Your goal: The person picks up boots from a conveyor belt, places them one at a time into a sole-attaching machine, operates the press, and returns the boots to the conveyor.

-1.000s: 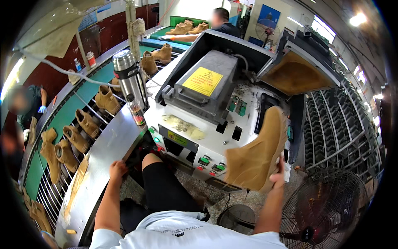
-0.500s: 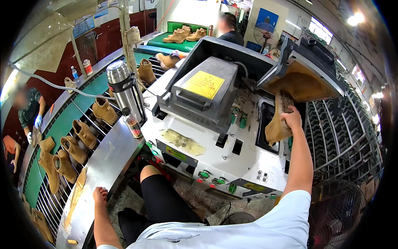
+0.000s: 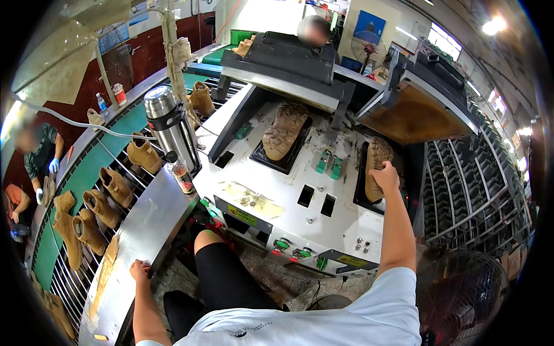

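2 boots (image 3: 378,151) lie right of the thermos (image 3: 173,124).

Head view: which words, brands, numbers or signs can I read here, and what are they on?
None can be quoted:
Yellow-green label, front left of the white machine: too small.
Yellowish label, front right: too small.
Dark print on the pale shirt: too small and slanted.

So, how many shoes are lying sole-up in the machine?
2: one shoe in the left black tray, the other shoe in the right black tray, with the right hand on it. I see no sign of a hidden one.
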Demonstrator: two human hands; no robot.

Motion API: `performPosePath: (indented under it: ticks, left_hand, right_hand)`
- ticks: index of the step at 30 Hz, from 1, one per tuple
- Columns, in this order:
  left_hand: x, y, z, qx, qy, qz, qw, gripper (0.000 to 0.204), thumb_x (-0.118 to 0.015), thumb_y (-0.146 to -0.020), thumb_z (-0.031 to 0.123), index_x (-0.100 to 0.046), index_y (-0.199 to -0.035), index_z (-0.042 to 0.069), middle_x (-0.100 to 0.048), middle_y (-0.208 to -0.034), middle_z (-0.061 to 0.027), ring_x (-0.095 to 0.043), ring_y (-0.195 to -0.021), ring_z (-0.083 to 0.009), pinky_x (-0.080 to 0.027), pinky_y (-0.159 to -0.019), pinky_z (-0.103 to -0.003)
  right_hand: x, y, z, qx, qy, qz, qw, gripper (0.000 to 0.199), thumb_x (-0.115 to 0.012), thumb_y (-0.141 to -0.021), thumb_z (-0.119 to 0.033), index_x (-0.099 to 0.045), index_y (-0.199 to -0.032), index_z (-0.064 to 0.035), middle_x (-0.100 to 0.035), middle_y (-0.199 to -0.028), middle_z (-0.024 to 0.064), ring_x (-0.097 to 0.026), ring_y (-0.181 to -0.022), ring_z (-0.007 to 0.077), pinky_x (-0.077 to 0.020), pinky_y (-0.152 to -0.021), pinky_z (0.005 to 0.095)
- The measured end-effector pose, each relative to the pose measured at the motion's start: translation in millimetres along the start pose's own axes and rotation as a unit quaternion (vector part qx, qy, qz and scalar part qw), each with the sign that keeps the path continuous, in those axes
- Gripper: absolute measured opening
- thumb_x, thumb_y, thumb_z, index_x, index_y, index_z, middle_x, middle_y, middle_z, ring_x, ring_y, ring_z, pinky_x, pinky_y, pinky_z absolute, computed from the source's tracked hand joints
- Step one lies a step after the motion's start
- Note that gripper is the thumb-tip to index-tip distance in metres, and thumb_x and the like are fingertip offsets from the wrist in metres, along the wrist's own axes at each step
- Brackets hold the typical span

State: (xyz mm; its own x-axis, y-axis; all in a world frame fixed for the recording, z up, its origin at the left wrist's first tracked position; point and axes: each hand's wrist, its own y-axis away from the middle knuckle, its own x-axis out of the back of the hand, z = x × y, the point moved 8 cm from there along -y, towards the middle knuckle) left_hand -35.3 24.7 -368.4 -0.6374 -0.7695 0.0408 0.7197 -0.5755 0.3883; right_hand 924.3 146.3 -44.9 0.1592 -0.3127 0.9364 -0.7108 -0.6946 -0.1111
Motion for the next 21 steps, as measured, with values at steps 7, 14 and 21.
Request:
performPosePath:
  ticks: [7,14,21]
  left_hand:
    - [-179,117,-23,-0.081,-0.167,-0.25,0.95,0.014,-0.06,-0.087,0.014,-0.064,-0.088,0.0,-0.06,-0.067,-0.0062,-0.058,-0.056,-0.0164,-0.048,-0.051,-0.029]
    - [-333,412,-54,-0.229,-0.387,-0.678,0.581,0.032,-0.055,-0.087,0.03,-0.068,-0.102,0.005,-0.069,-0.095,-0.0171,-0.066,-0.089,-0.0349,-0.051,-0.081,-0.039]
    - [-395,478,-93,-0.294,-0.357,-0.683,0.565,0.028,-0.052,-0.092,0.028,-0.066,-0.104,0.008,-0.067,-0.092,-0.017,-0.063,-0.084,-0.0374,-0.048,-0.074,-0.046]
  right_hand:
    - [1,74,41,0.157,-0.037,0.164,0.973,0.052,-0.059,-0.089,-0.041,-0.056,-0.128,-0.0068,-0.053,-0.132,0.0149,-0.049,-0.122,0.034,-0.0407,-0.101,0.0441]
    - [-39,280,198,-0.008,-0.328,0.329,0.885,0.029,-0.054,-0.092,-0.011,-0.04,-0.069,-0.0037,-0.033,-0.059,0.0004,-0.031,-0.054,0.0107,-0.0257,-0.049,0.0326]
    - [-126,316,244,-0.431,-0.779,0.127,0.437,0.034,-0.051,-0.092,-0.038,-0.037,-0.072,-0.0138,-0.037,-0.068,0.0004,-0.034,-0.059,0.0152,-0.0273,-0.053,0.0317]
